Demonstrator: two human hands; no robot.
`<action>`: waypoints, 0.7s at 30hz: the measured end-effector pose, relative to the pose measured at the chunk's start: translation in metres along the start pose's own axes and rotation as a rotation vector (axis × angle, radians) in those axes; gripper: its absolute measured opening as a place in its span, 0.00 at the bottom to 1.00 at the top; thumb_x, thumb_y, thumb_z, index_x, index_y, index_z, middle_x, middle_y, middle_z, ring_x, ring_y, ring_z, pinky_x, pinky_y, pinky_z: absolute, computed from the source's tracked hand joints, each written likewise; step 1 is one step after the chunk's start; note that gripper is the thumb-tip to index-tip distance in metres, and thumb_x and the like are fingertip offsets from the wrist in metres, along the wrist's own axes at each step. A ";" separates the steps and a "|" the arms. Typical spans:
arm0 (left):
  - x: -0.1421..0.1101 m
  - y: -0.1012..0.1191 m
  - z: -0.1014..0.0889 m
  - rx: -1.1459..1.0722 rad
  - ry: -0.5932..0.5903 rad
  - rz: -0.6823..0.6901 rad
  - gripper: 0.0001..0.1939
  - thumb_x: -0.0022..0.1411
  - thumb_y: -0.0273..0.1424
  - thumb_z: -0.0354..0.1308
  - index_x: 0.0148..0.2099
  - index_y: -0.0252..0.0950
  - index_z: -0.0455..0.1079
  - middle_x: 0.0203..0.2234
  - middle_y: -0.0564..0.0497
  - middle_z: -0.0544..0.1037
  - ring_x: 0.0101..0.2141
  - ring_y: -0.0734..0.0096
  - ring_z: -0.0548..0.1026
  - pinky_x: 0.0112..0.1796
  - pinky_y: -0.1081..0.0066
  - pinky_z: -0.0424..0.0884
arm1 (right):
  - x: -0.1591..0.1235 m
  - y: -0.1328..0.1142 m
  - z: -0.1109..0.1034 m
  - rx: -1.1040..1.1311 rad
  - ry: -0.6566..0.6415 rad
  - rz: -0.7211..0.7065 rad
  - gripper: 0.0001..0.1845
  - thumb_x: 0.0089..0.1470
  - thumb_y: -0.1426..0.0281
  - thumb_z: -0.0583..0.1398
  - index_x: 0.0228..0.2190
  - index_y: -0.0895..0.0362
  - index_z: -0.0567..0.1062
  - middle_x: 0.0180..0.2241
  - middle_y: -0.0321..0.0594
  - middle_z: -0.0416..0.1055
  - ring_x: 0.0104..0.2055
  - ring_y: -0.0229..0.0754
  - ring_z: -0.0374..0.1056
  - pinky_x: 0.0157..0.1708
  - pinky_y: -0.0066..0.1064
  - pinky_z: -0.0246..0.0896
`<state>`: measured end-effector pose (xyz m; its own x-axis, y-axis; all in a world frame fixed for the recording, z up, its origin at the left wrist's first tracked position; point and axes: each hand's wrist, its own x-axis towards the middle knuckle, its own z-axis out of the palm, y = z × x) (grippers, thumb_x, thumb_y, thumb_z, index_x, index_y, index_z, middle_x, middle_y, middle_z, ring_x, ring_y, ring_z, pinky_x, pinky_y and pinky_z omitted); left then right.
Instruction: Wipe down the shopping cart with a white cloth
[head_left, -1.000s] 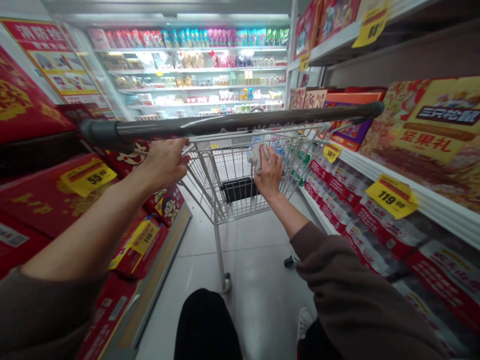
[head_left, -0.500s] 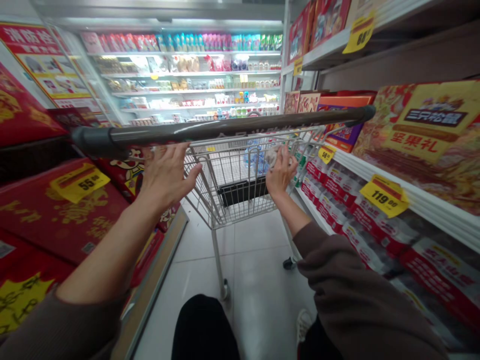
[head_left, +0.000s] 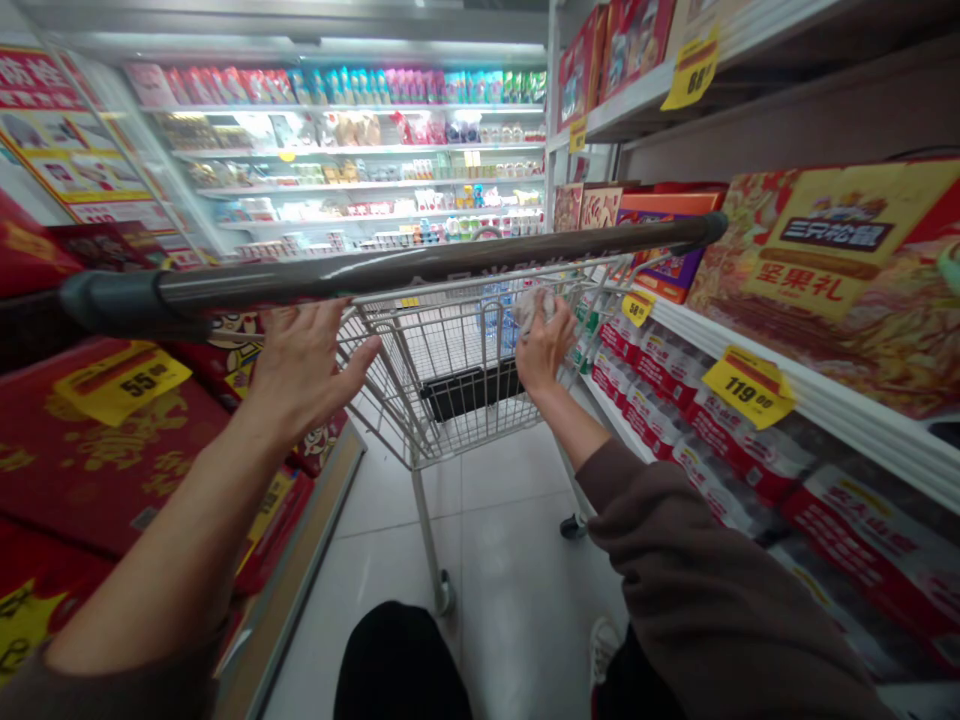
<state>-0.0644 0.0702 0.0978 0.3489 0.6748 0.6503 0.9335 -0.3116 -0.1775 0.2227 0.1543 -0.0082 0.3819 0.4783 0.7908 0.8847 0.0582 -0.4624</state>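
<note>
A shopping cart stands in front of me, its wire basket [head_left: 457, 330] below a brown push handle [head_left: 420, 262] with dark grey ends. My left hand [head_left: 304, 360] is just beneath the handle's left part, fingers stretched and thumb apart, gripping nothing; the handle hides its fingertips, so contact is unclear. At the right rear of the basket, my right hand [head_left: 546, 345] is closed around a crumpled greyish-white cloth [head_left: 534, 308], close to the upper wires. Blue-tinted bottles [head_left: 495, 310] show through the wires. A black panel [head_left: 472, 392] is on the basket's rear side.
Red gift boxes [head_left: 112, 450] crowd the left side, above a low platform edge [head_left: 300, 570]. On the right, a shelf [head_left: 675, 330] carries gift boxes, with red-labelled bottle packs [head_left: 720, 440] below. A lit chiller [head_left: 352, 150] spans the far end. Tiled floor [head_left: 510, 560] lies underneath.
The cart and surroundings have shifted somewhat left in view, and the handle's left end appears nearer. Both hands keep much the same pose; the cloth is still in the right one.
</note>
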 end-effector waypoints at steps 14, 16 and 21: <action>-0.001 0.001 -0.010 -0.072 -0.041 -0.007 0.40 0.69 0.54 0.35 0.66 0.27 0.60 0.61 0.32 0.70 0.62 0.41 0.67 0.65 0.50 0.56 | 0.023 0.041 -0.019 -0.100 -0.122 -0.146 0.37 0.58 0.78 0.50 0.68 0.53 0.61 0.66 0.51 0.59 0.64 0.59 0.53 0.59 0.59 0.56; -0.002 0.001 -0.011 -0.068 -0.045 -0.001 0.40 0.69 0.54 0.34 0.66 0.26 0.60 0.60 0.31 0.70 0.62 0.41 0.67 0.65 0.50 0.56 | 0.036 0.052 -0.023 -0.114 -0.025 0.033 0.36 0.59 0.76 0.51 0.68 0.55 0.61 0.66 0.52 0.58 0.63 0.59 0.53 0.59 0.58 0.56; -0.004 0.002 -0.012 -0.067 -0.031 -0.040 0.39 0.68 0.55 0.35 0.65 0.29 0.60 0.59 0.34 0.71 0.62 0.43 0.67 0.65 0.51 0.56 | 0.034 0.075 -0.018 -0.082 -0.021 -0.056 0.35 0.60 0.73 0.53 0.68 0.53 0.60 0.68 0.50 0.55 0.64 0.57 0.52 0.59 0.53 0.57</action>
<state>-0.0649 0.0590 0.1036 0.3150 0.7079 0.6322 0.9394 -0.3277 -0.1010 0.3065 0.1587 -0.0089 0.3263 0.4946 0.8055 0.9237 0.0142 -0.3829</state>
